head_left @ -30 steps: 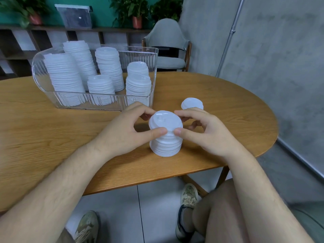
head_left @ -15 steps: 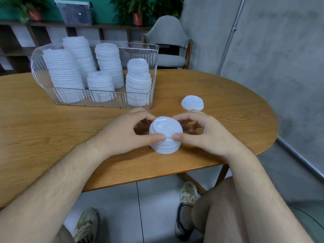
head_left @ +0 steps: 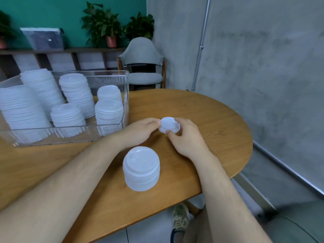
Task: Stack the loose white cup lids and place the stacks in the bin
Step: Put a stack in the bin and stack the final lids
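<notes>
Gripping one loose white lid (head_left: 169,125) from both sides: left hand (head_left: 140,132) pinching its left rim with curled fingertips, right hand (head_left: 185,137) curled round its right and near rim, thumb on the near edge. Held over the far right part of the wooden counter (head_left: 219,130); lifted or resting there, cannot tell.

Nearer the body, between the two forearms and touching neither: a short stack of lids (head_left: 141,171), upright on the counter close to its front edge.

Off to the left, a clear ribbed bin (head_left: 126,95) on the counter, holding six taller and shorter stacks (head_left: 77,93). Left hand lying between the held lid and the bin's right corner, just beside that corner.

Behind the counter: a grey chair (head_left: 142,57), potted plants (head_left: 102,23) and a clear storage box (head_left: 42,39) on a dark shelf (head_left: 78,50) against a green wall. Below the counter's edge, a shoe (head_left: 180,220) on the pale floor.
</notes>
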`<move>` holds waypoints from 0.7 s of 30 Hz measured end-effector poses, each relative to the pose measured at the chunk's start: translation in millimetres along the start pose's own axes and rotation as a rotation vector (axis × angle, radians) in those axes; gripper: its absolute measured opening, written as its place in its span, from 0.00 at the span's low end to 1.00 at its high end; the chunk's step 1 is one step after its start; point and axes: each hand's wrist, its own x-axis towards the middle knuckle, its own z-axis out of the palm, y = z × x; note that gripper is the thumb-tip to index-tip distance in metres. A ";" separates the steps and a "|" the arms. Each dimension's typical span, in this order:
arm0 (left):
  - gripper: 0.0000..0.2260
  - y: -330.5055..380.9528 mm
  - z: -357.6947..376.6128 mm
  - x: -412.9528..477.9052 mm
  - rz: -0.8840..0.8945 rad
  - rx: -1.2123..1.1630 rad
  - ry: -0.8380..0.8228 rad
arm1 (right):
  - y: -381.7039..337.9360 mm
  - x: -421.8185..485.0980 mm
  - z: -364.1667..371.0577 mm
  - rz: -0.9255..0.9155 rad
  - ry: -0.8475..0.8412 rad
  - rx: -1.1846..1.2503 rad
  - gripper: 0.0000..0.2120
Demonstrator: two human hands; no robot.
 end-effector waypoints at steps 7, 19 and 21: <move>0.16 3.4 7.2 37.4 0.073 0.222 -0.042 | 11.3 10.3 -3.4 0.041 -0.076 -0.029 0.29; 0.22 5.3 -6.9 11.3 0.253 0.227 0.168 | 4.0 4.6 -5.9 -0.143 0.068 0.143 0.21; 0.21 11.8 -15.8 -6.8 0.262 0.183 0.188 | -3.0 -2.8 -7.0 -0.199 0.090 0.222 0.18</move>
